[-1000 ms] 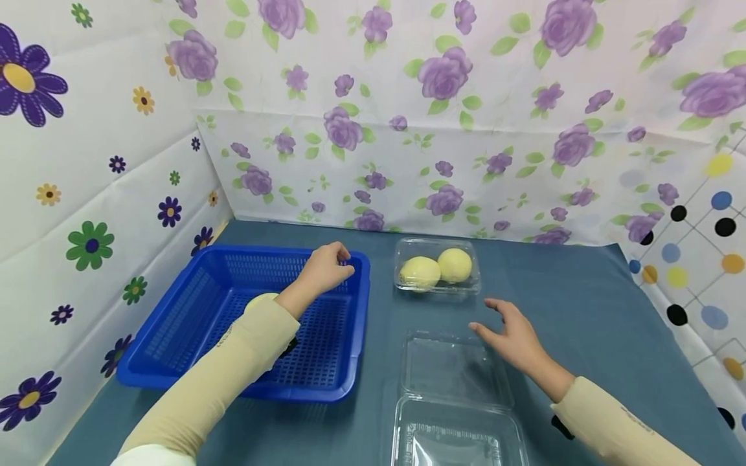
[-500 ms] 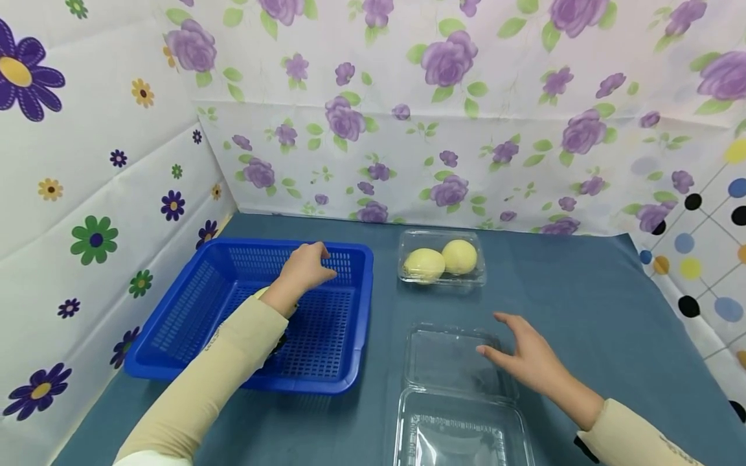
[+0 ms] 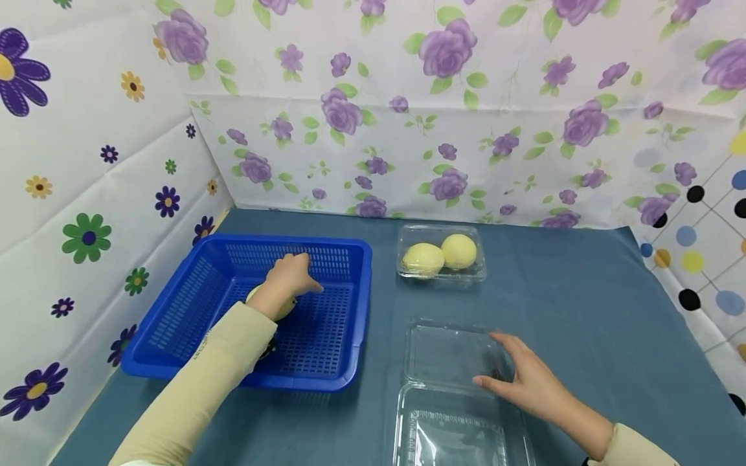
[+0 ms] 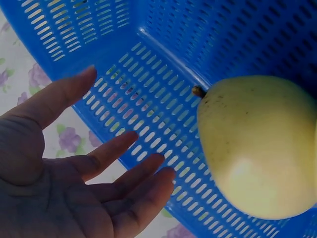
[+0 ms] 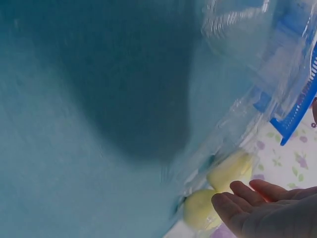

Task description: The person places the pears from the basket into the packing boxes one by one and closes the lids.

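My left hand [image 3: 288, 278] reaches over the blue basket [image 3: 366, 310], fingers spread and holding nothing. Beneath its wrist lies a pale yellow pear [image 3: 285, 309], partly hidden by hand and forearm. In the left wrist view, the pear [image 4: 257, 148] shows its brown stem, apart from the fingertips [image 4: 166, 174]. On the right, my empty right hand [image 3: 527, 378] hovers at the edge of an unfolded clear plastic clamshell box [image 3: 449, 353], thumb and fingers apart. The right wrist view catches that hand [image 5: 277, 210] with relaxed fingers.
Behind the open box stands another clear box [image 3: 443, 231] with two yellow pears [image 3: 423, 260] inside. Everything rests on a blue-grey tablecloth [image 3: 565, 291]. Flowered sheeting [image 3: 379, 129] walls off the back, and more hangs at the left and right.
My left hand has moved left and lower over the basket, toward the pear. The right hand has moved nearer to me and slightly right, beside the open box. Both stay empty.
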